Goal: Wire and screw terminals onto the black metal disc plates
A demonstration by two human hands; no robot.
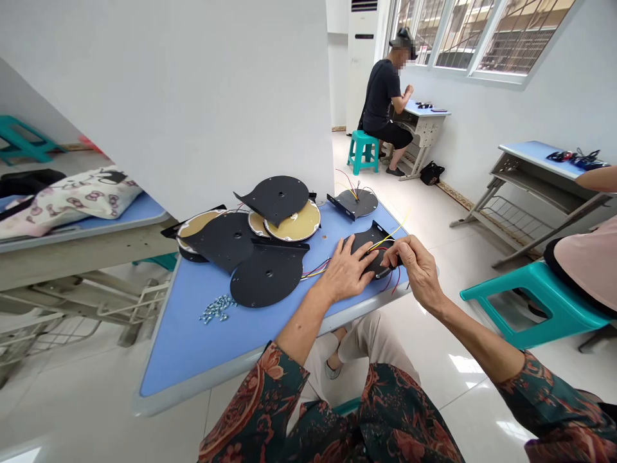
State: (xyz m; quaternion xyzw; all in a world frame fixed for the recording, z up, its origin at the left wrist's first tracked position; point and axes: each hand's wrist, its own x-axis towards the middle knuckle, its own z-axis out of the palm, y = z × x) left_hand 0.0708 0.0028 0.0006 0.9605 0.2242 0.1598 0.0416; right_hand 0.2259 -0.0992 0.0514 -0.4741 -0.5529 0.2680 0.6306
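My left hand [344, 270] presses down on a small black metal plate [362, 246] near the blue table's front edge. Yellow, red and purple wires [385, 235] run from that plate. My right hand [419, 267] pinches at the plate's right side, among the wires, and its fingertips partly hide them. Round black plates [267, 276] lie to the left of my hands, overlapping gold-faced discs [292, 220]. A further black plate with thin wires [357, 202] sits at the far end. Loose silver screws [216, 310] lie in a small heap.
The blue table's rim [193, 379] runs close to my lap. A co-worker [383, 96] sits at a far desk on a teal stool [364, 151]. Another person's torso [585, 263] sits on a teal stool [535, 302] at right. A partition wall [193, 96] stands at left.
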